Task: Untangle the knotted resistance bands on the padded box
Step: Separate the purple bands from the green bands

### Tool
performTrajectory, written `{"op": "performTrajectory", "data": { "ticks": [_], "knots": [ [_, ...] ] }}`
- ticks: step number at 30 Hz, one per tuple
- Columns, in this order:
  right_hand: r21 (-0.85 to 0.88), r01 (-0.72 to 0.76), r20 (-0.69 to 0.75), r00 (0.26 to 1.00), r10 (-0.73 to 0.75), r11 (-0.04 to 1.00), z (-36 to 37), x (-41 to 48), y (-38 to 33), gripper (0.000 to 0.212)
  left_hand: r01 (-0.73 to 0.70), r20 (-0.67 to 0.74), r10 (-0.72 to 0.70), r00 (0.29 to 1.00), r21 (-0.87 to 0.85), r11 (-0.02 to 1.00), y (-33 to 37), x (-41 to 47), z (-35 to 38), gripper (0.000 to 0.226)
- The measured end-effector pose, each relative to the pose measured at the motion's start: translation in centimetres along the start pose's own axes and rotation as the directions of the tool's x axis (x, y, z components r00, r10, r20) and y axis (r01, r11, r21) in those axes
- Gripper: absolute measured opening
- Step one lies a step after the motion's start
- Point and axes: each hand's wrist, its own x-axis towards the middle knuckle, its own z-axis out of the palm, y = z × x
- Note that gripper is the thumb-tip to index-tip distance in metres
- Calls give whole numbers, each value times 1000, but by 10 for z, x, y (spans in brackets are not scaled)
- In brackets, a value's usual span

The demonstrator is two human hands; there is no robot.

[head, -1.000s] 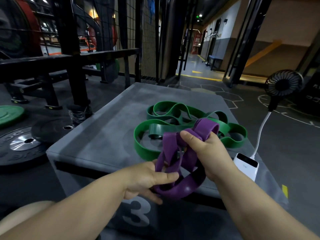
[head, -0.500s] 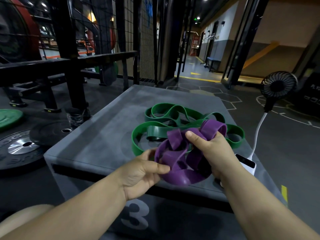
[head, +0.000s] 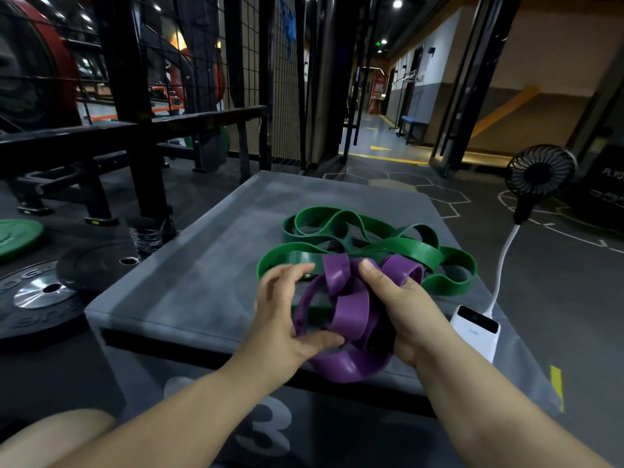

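White numeral 3 point(head: 266, 430) on padded box point(head: 189, 265) front, letters PLYO on black box point(head: 604, 187) far right

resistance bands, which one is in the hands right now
The purple band, gripped by the right hand with the left hand touching it; the green band lies on the padded box.
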Motion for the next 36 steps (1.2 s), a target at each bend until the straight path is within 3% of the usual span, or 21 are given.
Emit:
{"op": "performTrajectory", "data": {
  "ticks": [2, 4, 5, 6, 8, 9, 11, 14, 16, 18, 21, 23, 25, 28, 31, 36],
  "knots": [
    [-26, -13, -29, 1000, 12, 1000, 1, 1, 2, 38, -169, -83, 181, 980, 135, 976, -2, 2, -1, 63],
    [-66, -28, -52, 998, 24, 997, 2, 1, 3, 41, -225, -124, 250, 960, 185, 957, -2, 5, -3, 48],
    [-99, -27, -54, 998, 22, 995, 2, 1, 3, 39, -177, -142, 188, 972, 84, 981, 2, 7, -5, 43],
    [-137, -24, -53, 998, 17, 990, 1, 0, 2, 38, -72, -150, 50, 987, -142, 987, 12, 9, -7, 37],
    [-213, -10, -42, 999, 1, 977, -5, 0, 0, 39, 92, -183, -262, 948, -628, 773, 23, 19, -17, 26],
    [-260, 4, -20, 1000, -9, 965, -8, 0, -1, 42, 122, -172, -371, 913, -751, 649, 24, 24, -24, 24],
    [-349, 37, 36, 999, -26, 936, -14, -1, -4, 45, 240, -74, -487, 870, -800, 550, 23, 32, -41, 29],
    [-403, 78, 88, 995, -46, 912, -15, -3, -9, 33, 511, 120, -599, 792, -668, 541, 14, 34, -55, 30],
    [-368, 84, 85, 995, -57, 926, -12, -3, -10, 34, 582, 115, -640, 759, -559, 590, 1, 34, -52, 14],
    [-301, 67, 69, 996, -49, 951, -10, -2, -10, 39, 525, -74, -603, 795, -414, 743, -8, 35, -51, 19],
    [-302, 63, 77, 996, -41, 951, -7, -3, -12, 42, 277, -255, -337, 906, -243, 929, 0, 30, -55, 24],
    [-367, 90, 104, 993, -56, 926, -5, -4, -11, 41, 89, -183, -113, 977, -138, 986, 14, 23, -57, 19],
    [-407, 109, 113, 991, -69, 907, 0, -6, -9, 41, -50, 7, 50, 999, -46, 998, 26, 17, -50, 29],
    [-412, 141, 126, 987, -97, 900, 7, -8, -7, 40, 3, 272, -11, 962, 28, 1000, 19, 12, -27, 55],
    [-446, 173, 93, 985, -146, 878, 6, -8, -8, 53, 1, 259, -61, 964, 224, 974, 11, 12, -14, 58],
    [-409, 166, -79, 973, -216, 898, 0, -6, -19, 57, 55, 192, -120, 974, 312, 949, 17, 15, -25, 60]
  ]
}}
